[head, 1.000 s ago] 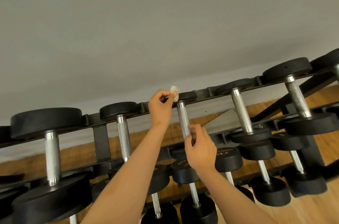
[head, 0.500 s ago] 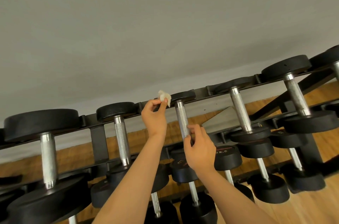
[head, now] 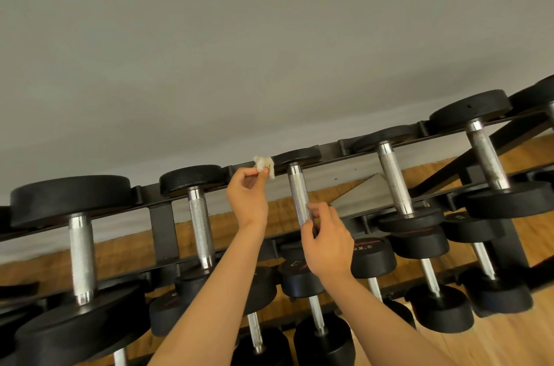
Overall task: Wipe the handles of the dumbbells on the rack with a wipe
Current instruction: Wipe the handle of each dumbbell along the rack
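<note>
A black rack carries rows of black dumbbells with knurled steel handles. My left hand pinches a small crumpled white wipe between thumb and fingertips, held up beside the top rail, left of the middle dumbbell's handle and apart from it. My right hand grips the lower end of that same handle with thumb and fingers. Another handle stands further left of my left hand.
More top-row dumbbells stand at the far left and to the right. Lower rows of smaller dumbbells sit beneath my arms. A grey wall is behind the rack and a wooden floor below.
My left hand with the wipe has drifted left, away from the top of the middle handle. My right hand has kept its hold on the handle's lower end.
</note>
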Demonstrator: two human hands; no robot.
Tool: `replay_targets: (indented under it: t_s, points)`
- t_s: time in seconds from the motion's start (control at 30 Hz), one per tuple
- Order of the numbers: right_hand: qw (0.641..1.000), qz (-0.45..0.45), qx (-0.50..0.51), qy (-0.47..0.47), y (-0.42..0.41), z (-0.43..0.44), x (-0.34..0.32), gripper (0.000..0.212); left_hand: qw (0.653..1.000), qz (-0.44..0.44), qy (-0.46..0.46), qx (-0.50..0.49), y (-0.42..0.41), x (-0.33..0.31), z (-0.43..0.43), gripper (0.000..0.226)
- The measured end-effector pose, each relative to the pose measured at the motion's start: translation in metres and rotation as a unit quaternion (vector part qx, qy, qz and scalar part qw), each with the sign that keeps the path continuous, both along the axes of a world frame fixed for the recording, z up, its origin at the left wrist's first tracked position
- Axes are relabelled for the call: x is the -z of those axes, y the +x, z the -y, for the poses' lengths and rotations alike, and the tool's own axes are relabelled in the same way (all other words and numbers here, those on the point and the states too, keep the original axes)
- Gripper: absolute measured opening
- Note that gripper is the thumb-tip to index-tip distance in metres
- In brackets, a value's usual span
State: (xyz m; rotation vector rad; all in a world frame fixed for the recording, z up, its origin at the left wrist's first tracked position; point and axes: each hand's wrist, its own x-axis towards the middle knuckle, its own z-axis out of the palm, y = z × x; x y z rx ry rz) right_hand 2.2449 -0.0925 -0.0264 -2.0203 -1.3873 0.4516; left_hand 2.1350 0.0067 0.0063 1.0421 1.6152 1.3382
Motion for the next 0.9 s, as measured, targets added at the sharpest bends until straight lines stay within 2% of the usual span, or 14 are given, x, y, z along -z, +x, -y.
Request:
replay_targets:
  t_s: [0.13, 0.27, 0.4, 0.5, 0.67, 0.8, 0.9]
  points:
    - [1.0, 0.0, 0.0, 0.009, 0.0, 0.0, 0.0, 0.022, 0.999, -0.006, 0.022, 0.03, 0.001, -0.006, -0.005, 0.01]
    - [1.0, -0.001, 0.002, 0.014, 0.0, 0.0, 0.001, 0.022, 0.998, 0.05, 0.012, 0.046, 0.005, -0.008, -0.003, 0.009]
    - [1.0, -0.003, 0.001, 0.014, 0.0, 0.0, 0.003, 0.022, 0.997, 0.066, 0.011, 0.031, 0.008, -0.01, -0.005, 0.014]
    - [1.0, -0.006, -0.001, 0.017, 0.0, -0.001, 0.002, 0.024, 0.998, 0.062, 0.017, 0.02, 0.011, -0.011, -0.006, 0.008]
    - [0.999, -0.004, -0.004, 0.038, 0.0, -0.001, 0.002, 0.039, 0.998, 0.04, 0.034, 0.024, 0.013, -0.008, 0.001, 0.012]
    - [0.999, -0.002, -0.001, 0.036, 0.0, -0.002, 0.003, 0.037, 0.999, 0.021, 0.024, 0.024, 0.015, -0.014, -0.017, 0.007]
    - [0.999, -0.004, 0.0, 0.036, 0.0, -0.001, 0.003, 0.026, 0.999, 0.015, 0.027, 0.029, 0.013, -0.01, -0.012, 0.005]
